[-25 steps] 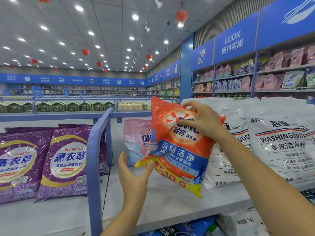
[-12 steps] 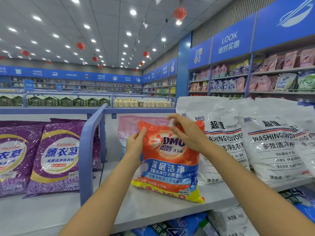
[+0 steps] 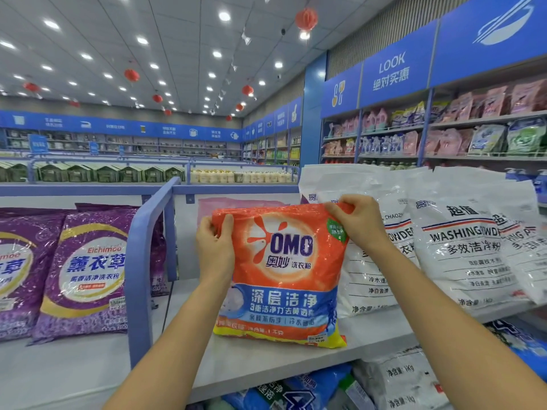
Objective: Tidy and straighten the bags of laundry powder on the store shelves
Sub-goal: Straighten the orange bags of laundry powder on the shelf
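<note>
An orange OMO laundry powder bag (image 3: 281, 279) stands upright on the white shelf (image 3: 266, 365), facing me. My left hand (image 3: 214, 250) grips its upper left corner and my right hand (image 3: 359, 224) pinches its upper right corner. A pink bag (image 3: 219, 204) stands behind it, mostly hidden. White washing powder bags (image 3: 461, 244) lean in a row to the right, the nearest one touching the orange bag. Purple Eichimoo bags (image 3: 88, 270) stand to the left beyond a blue divider rail (image 3: 142, 261).
Blue and white bags (image 3: 393, 383) lie on the lower shelf under the front edge. A far wall shelf (image 3: 444, 134) holds pink and green pouches. Bare shelf surface shows between the divider rail and the orange bag.
The orange bag went from tilted and lifted to upright on the shelf. My left hand rose from its bottom edge to the top left corner; my right hand moved to the top right corner.
</note>
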Action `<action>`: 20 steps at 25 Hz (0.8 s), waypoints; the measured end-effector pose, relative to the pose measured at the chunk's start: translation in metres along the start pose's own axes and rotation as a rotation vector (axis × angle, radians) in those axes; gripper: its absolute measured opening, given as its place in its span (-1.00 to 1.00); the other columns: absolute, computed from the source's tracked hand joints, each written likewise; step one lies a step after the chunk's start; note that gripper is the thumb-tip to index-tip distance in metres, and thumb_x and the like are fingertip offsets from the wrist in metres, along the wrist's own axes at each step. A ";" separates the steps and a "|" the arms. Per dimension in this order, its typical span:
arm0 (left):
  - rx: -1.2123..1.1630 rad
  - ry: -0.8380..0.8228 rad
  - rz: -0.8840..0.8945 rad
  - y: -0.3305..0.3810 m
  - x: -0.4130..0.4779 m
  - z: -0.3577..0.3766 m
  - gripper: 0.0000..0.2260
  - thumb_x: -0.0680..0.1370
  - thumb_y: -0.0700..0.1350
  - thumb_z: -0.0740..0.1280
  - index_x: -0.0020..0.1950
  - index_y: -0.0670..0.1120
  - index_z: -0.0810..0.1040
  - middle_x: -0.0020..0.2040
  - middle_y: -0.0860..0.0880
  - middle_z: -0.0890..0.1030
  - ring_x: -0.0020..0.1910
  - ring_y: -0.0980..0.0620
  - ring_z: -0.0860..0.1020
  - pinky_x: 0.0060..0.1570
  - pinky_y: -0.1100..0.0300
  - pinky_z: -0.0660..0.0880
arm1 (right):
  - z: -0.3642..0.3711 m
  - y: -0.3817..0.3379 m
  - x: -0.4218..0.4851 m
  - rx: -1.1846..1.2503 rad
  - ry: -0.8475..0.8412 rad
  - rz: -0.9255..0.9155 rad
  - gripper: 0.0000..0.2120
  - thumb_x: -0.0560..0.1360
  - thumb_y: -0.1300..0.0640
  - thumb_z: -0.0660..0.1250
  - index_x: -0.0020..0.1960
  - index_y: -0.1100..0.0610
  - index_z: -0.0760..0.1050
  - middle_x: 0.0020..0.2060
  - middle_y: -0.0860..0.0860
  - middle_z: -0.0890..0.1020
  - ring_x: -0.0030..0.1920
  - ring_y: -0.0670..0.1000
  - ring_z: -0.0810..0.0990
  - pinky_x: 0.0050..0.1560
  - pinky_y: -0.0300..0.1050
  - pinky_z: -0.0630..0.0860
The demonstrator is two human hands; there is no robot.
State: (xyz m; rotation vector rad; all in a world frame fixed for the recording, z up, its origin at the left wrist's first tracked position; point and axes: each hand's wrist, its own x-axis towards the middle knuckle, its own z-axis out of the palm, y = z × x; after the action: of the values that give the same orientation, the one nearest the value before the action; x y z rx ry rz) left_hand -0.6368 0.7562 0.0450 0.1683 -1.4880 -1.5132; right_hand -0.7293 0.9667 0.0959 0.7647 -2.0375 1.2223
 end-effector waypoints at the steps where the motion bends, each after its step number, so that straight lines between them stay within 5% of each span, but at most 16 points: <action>1: 0.066 0.050 0.080 0.002 -0.003 -0.001 -0.82 0.59 -0.04 0.23 -0.12 -0.12 0.42 -0.27 0.04 0.48 -0.28 0.10 0.46 -0.29 0.34 0.39 | 0.004 -0.003 0.003 -0.027 0.047 -0.025 -0.62 0.43 0.06 0.42 -0.40 0.31 0.46 -0.50 0.09 0.43 -0.42 -0.01 0.34 -0.37 -0.15 0.27; 4: 0.169 0.153 0.195 0.004 -0.007 -0.004 -0.79 0.60 -0.05 0.20 -0.08 -0.19 0.40 -0.29 0.10 0.41 -0.32 0.22 0.40 -0.35 0.56 0.33 | 0.015 -0.007 0.010 -0.063 0.073 -0.123 -0.64 0.43 0.01 0.42 -0.39 0.26 0.47 -0.49 0.06 0.47 -0.43 -0.01 0.37 -0.37 -0.13 0.30; 9: 0.035 0.120 0.105 -0.003 -0.009 -0.014 -0.79 0.59 -0.02 0.18 0.01 -0.17 0.31 -0.28 0.07 0.42 -0.35 0.22 0.44 -0.39 0.46 0.38 | 0.025 -0.007 0.016 -0.076 0.074 -0.108 -0.66 0.44 0.02 0.41 -0.37 0.23 0.47 -0.48 0.05 0.48 -0.41 -0.02 0.41 -0.36 -0.18 0.33; 13: -0.080 -0.201 -0.148 -0.041 -0.031 -0.029 -0.61 0.49 0.11 0.32 0.14 -0.14 0.39 -0.10 -0.01 0.59 -0.24 0.15 0.62 -0.35 0.47 0.47 | 0.030 0.001 0.005 0.267 0.126 0.159 -0.70 0.47 0.03 0.37 -0.37 0.12 0.42 -0.45 -0.02 0.47 -0.42 -0.15 0.44 -0.32 -0.22 0.39; 15: -0.123 -0.292 -0.355 -0.060 -0.038 -0.031 -0.38 0.35 0.26 0.39 0.23 -0.12 0.42 0.01 -0.10 0.65 -0.17 0.07 0.67 -0.30 0.31 0.57 | 0.030 0.011 0.000 0.562 0.104 0.267 -0.75 0.48 -0.02 0.33 -0.25 0.14 0.47 -0.37 0.01 0.53 -0.35 -0.10 0.51 -0.26 -0.18 0.48; 17: -0.135 -0.291 -0.455 -0.065 -0.037 -0.029 -0.45 0.44 0.16 0.31 0.28 -0.17 0.41 -0.01 -0.14 0.66 -0.20 0.00 0.67 -0.31 0.24 0.60 | 0.034 0.028 -0.013 0.806 -0.001 0.336 -0.56 0.44 -0.15 0.34 0.03 0.22 0.48 -0.18 0.08 0.61 -0.21 -0.01 0.61 -0.14 -0.11 0.56; 20: -0.060 -0.232 -0.499 -0.059 -0.029 -0.022 -0.58 0.52 0.11 0.23 0.19 -0.20 0.47 -0.12 -0.09 0.66 -0.23 0.02 0.64 -0.35 0.27 0.55 | 0.045 0.059 -0.071 0.755 -0.216 0.379 -0.32 0.27 -0.18 0.45 0.28 0.10 0.38 0.04 0.07 0.62 -0.03 0.00 0.64 -0.05 0.00 0.56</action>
State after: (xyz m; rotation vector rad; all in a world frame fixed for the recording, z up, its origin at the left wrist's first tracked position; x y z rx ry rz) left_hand -0.6374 0.7483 -0.0244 0.3587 -1.6596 -2.0286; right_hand -0.7380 0.9609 -0.0063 0.8896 -1.9237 2.2778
